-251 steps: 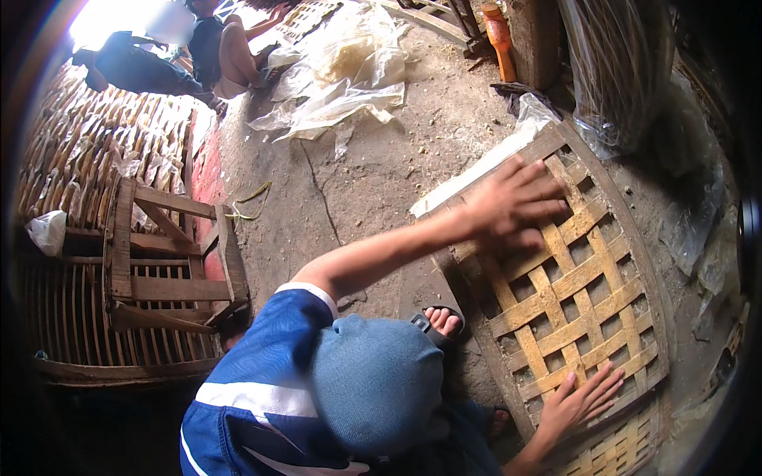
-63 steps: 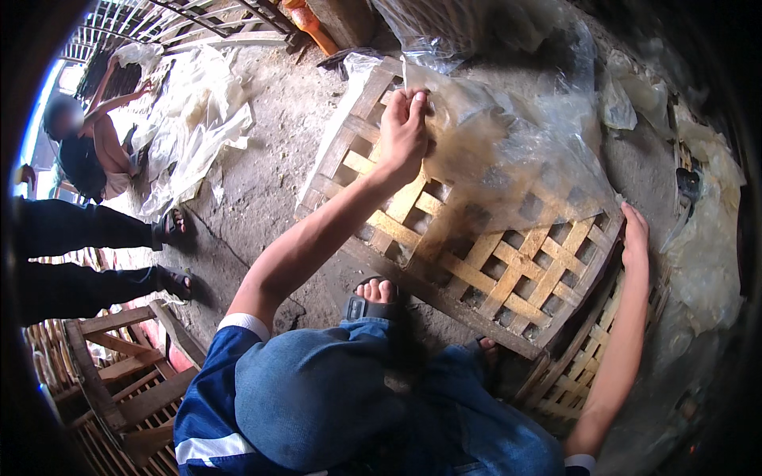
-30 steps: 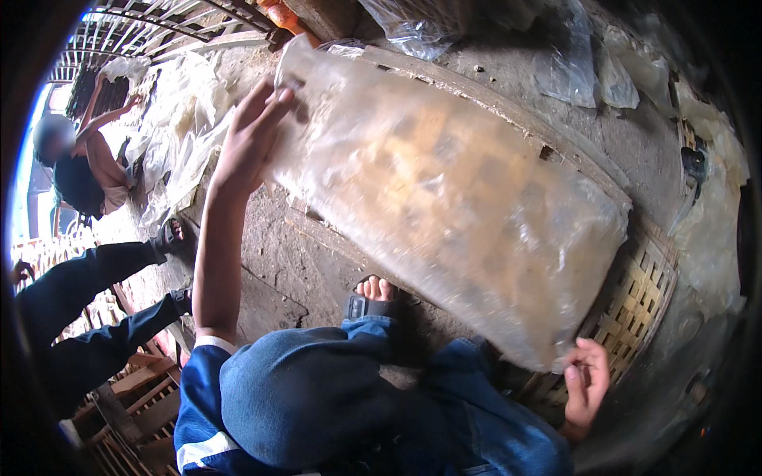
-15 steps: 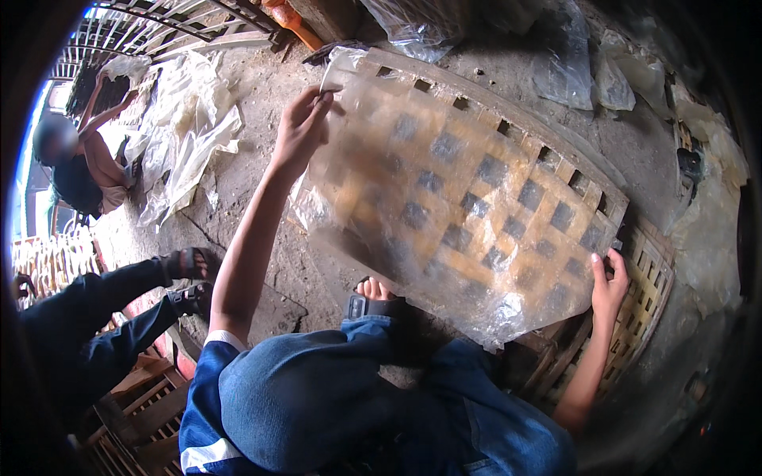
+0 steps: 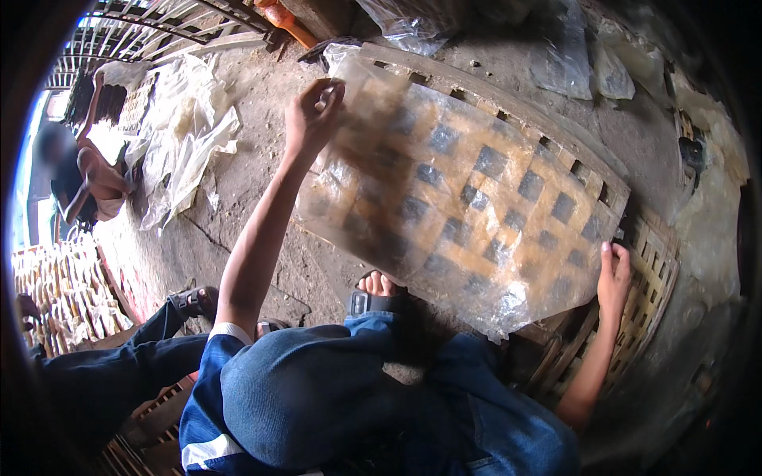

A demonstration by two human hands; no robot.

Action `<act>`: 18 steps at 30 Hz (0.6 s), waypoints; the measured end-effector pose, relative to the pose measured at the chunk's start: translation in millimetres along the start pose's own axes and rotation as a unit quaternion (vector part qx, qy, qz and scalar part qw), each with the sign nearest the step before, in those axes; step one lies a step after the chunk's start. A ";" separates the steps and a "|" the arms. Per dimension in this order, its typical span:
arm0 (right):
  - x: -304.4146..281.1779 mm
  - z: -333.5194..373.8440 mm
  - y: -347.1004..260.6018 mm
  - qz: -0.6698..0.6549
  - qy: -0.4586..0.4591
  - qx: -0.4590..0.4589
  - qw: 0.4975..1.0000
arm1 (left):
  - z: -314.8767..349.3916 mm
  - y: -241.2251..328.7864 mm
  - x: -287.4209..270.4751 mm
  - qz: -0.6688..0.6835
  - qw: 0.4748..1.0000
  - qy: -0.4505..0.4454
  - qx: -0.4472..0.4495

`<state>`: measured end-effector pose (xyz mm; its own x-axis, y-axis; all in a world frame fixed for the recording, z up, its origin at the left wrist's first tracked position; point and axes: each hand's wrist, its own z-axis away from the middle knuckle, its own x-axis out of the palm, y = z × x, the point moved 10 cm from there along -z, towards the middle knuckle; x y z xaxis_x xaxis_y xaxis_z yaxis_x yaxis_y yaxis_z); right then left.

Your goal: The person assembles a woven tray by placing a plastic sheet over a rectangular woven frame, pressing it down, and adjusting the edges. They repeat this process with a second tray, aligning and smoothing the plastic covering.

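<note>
A clear, wrinkled plastic sheet [image 5: 476,214] is spread over a woven bamboo rack [image 5: 556,135] with square gaps, which shows through it. My left hand [image 5: 312,119] is closed in a pinch at the sheet's far left edge. On the opposite side, my right hand [image 5: 614,282] grips the right edge between thumb and fingers. The sheet's near edge sags below the rack, towards my knees.
Another woven rack [image 5: 647,293] lies under the right side. Crumpled plastic [image 5: 186,119] covers the floor at left, beside a crouching person [image 5: 87,174]. Another person's legs [image 5: 135,361] reach in from the left. More plastic bags [image 5: 563,59] lie at the back.
My left hand has shifted slightly right, its fingers curling tighter, and the sheet's left edge has moved with it. The crouching person has lowered one arm; the other person's legs have moved.
</note>
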<state>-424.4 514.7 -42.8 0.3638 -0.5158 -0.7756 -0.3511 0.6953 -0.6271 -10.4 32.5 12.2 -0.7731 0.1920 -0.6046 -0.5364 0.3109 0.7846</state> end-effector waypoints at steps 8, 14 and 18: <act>-1.3 -3.9 6.0 0.088 -0.063 0.006 0.994 | -3.8 -4.4 -11.2 -0.049 0.998 0.024 0.015; -8.2 -6.7 7.6 0.049 -0.017 0.008 0.999 | -1.0 -13.9 -10.5 -0.027 0.999 0.030 -0.014; 3.7 -26.7 21.9 -0.083 -0.034 0.045 0.995 | -4.6 -13.8 -5.8 -0.009 0.999 0.027 -0.016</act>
<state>-453.9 514.6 -61.3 0.4695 -0.5936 -0.6536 -0.2039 0.6473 -0.7345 0.0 22.8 5.5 -0.7800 0.1358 -0.6108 -0.5598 0.2846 0.7782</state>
